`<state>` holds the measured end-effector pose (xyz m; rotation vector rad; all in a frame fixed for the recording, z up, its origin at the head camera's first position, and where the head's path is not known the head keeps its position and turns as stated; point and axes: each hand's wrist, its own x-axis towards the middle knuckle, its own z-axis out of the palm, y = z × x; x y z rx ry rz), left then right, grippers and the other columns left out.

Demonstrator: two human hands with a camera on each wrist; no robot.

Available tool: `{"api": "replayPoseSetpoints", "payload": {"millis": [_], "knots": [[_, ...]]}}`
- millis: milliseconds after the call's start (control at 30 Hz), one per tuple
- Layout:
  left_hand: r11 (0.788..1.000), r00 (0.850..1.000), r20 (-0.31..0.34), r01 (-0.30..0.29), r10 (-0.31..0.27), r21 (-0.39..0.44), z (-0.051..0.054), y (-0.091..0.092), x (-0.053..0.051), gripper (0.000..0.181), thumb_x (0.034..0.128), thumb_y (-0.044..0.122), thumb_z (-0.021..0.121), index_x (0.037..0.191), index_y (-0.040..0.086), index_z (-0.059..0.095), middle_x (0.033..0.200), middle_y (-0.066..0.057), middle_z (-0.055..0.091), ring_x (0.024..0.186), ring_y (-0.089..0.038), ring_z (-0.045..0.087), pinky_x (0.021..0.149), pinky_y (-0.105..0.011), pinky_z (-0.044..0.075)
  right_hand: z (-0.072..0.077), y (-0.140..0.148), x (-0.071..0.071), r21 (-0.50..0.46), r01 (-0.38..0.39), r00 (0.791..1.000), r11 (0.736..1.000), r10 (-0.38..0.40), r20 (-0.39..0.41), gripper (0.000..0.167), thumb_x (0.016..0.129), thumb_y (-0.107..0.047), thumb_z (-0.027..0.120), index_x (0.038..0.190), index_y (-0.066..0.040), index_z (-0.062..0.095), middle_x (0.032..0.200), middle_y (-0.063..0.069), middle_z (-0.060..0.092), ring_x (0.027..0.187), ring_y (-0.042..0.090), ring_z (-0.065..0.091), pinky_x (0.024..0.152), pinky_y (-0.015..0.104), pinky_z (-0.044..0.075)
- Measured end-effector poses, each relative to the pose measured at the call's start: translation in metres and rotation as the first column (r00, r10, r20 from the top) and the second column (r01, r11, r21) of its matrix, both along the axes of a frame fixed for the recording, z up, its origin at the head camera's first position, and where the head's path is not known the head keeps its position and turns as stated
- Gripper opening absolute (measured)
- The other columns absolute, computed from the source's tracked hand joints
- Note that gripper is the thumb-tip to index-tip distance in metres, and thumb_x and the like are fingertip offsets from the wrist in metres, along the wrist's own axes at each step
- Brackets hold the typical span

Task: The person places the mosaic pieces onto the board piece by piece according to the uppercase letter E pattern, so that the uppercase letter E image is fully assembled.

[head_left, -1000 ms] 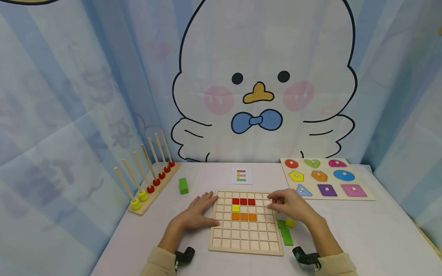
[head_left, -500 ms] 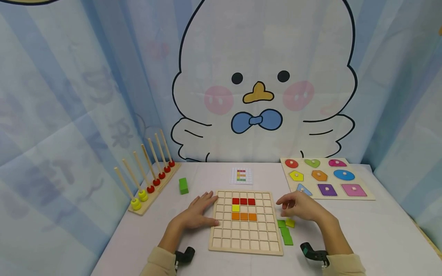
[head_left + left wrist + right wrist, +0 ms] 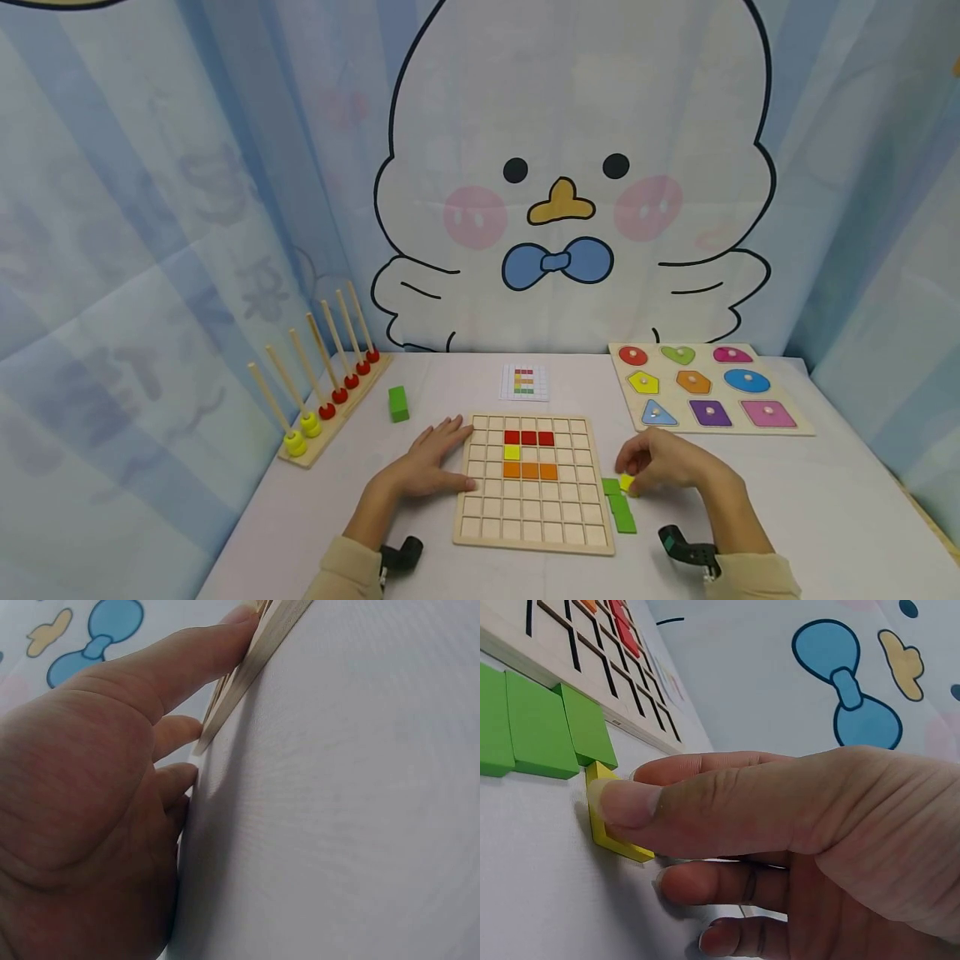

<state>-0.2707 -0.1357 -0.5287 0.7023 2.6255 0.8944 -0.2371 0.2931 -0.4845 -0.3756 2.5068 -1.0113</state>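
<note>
The right hand [image 3: 667,462] is pinching a small yellow square tile [image 3: 626,482].
The tile is sitting between the pale wooden grid board [image 3: 531,509] and the white table's [image 3: 810,500] right edge, beside flat green square tiles [image 3: 622,514]; lifting straight up should avoid nudging them. The left hand [image 3: 426,464], fingers apart, is touching the board's left edge.

Place: child's play corner is being suggested
Curtains [image 3: 112,250]: white table [image 3: 810,508] is being enclosed at back and sides
Cartoon bird [image 3: 577,100]: is being displayed large at back
On table: bead stacker [image 3: 340,396], shape puzzle [image 3: 712,393], gridded board [image 3: 532,509] are being supported
</note>
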Motion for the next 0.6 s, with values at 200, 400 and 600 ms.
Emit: {"api": "replayPoseSetpoints", "payload": {"millis": [200,400,600], "knots": [[1.0,1.0,0.001,-0.002,0.002,-0.003,0.0004,-0.0005,-0.0002,0.094,0.0849,0.058,0.077,0.163,0.023,0.037,0.175,-0.006,0.019,0.164,-0.029,0.009,0.132,-0.056,0.003,-0.0006,-0.0009,-0.0004,0.002,-0.018,1.0,1.0,0.018,0.0,0.026,0.074,-0.004,0.091,0.094,-0.01,0.076,0.083,0.003,0.066,0.082,0.021,0.057,0.067,0.026,0.049],[1.0,1.0,0.004,0.001,-0.001,-0.004,-0.0003,-0.0007,-0.0004,0.095,0.0845,0.058,0.077,0.163,0.023,0.037,0.175,-0.006,0.019,0.164,-0.029,0.009,0.132,-0.057,0.004,-0.0022,-0.0026,-0.0004,0.004,-0.015,0.999,1.0,0.015,-0.03,0.027,0.075,-0.003,0.09,0.092,-0.01,0.07,0.082,0.004,0.063,0.081,0.022,0.056,0.066,0.026,0.047],[1.0,1.0,0.006,-0.002,0.002,-0.006,-0.0009,0.0002,-0.0005,0.095,0.0845,0.059,0.077,0.163,0.024,0.037,0.175,-0.005,0.018,0.164,-0.029,0.009,0.132,-0.056,0.003,-0.0035,-0.0041,-0.0012,-0.052,0.031,0.999,0.998,-0.033,-0.041,0.021,0.085,-0.004,0.082,0.096,-0.007,0.065,0.081,0.005,0.06,0.075,0.021,0.06,0.061,0.026,0.051]]}}
